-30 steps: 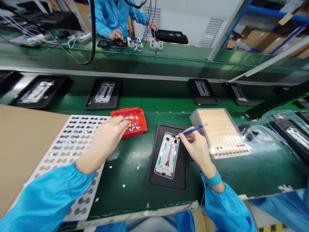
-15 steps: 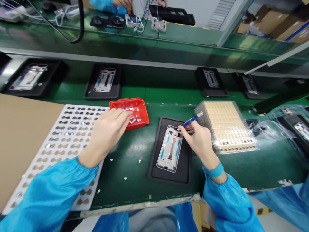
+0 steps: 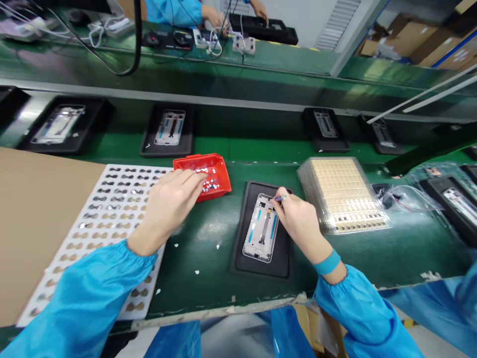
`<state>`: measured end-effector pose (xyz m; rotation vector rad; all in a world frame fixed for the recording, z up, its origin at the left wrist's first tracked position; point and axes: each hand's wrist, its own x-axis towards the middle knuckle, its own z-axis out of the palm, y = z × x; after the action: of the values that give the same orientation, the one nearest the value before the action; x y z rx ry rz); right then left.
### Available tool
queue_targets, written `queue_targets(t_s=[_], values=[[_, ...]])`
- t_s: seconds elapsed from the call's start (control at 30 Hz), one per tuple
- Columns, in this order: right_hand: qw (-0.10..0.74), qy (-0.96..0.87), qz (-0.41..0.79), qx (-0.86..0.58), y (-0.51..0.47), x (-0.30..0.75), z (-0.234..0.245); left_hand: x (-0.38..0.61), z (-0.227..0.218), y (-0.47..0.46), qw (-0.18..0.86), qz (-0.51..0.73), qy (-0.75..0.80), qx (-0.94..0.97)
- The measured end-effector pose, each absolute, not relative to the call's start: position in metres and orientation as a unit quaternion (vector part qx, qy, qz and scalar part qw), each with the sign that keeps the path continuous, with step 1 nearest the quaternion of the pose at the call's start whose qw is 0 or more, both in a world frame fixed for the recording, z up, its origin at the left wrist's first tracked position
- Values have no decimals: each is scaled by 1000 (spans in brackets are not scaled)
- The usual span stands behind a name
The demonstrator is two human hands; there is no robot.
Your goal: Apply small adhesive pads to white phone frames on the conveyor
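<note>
My right hand (image 3: 300, 219) grips a blue pen-like tool (image 3: 280, 198) at the top edge of a phone frame (image 3: 261, 228), where its tip is hidden by my fingers. The silvery frame, with blue strips and a dark flex cable, lies in a black tray (image 3: 244, 263). My left hand (image 3: 167, 204) is closed in a pinch, fingertips over the near left part of a red bin (image 3: 223, 184) holding many small white pieces. Whether anything is between those fingertips is too small to tell.
Left of me lie a white sheet (image 3: 84, 246) with rows of bow-shaped stickers and a brown cardboard (image 3: 37, 223). A stack of clear plastic trays (image 3: 339, 194) stands on the right. Several black trays (image 3: 149, 144) with phone frames line the belt behind. Opposite, a co-worker's hand (image 3: 212, 17) shows.
The blue tool in my right hand has swung from lying slanted up to the right to pointing nearly at the camera. My left hand stays pinched at the bin.
</note>
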<state>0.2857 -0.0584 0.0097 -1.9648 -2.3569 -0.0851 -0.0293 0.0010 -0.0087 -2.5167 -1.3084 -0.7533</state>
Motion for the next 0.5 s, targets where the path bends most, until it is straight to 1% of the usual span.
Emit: queue_targets(t_s=[0.1, 0.17, 0.2, 0.27, 0.33, 0.37, 0.4, 0.47, 0.5], values=[[-11, -760, -13, -650, -60, 281, 13, -29, -5, 3, 76, -286, -446, -844], [8, -754, 27, -656, -60, 287, 13, -33, -1, 8, 33, -323, -454, -830], [44, -751, 55, -656, -62, 292, 15, -38, 1, 12, 8, -347, -461, -817], [166, -741, 106, -642, -75, 299, 19, -50, 5, 26, -43, -397, -498, -770], [295, -722, 159, -605, -102, 297, 22, -66, 7, 47, -93, -429, -569, -695], [331, -713, 200, -584, -121, 293, 21, -74, 8, 59, -112, -426, -617, -652], [334, -706, 261, -568, -140, 287, 18, -83, 8, 72, -126, -406, -669, -610], [257, -696, 396, -541, -178, 276, 5, -97, 5, 99, -128, -343, -755, -544], [241, -688, 422, -539, -193, 271, -5, -103, 1, 112, -122, -313, -784, -523]])
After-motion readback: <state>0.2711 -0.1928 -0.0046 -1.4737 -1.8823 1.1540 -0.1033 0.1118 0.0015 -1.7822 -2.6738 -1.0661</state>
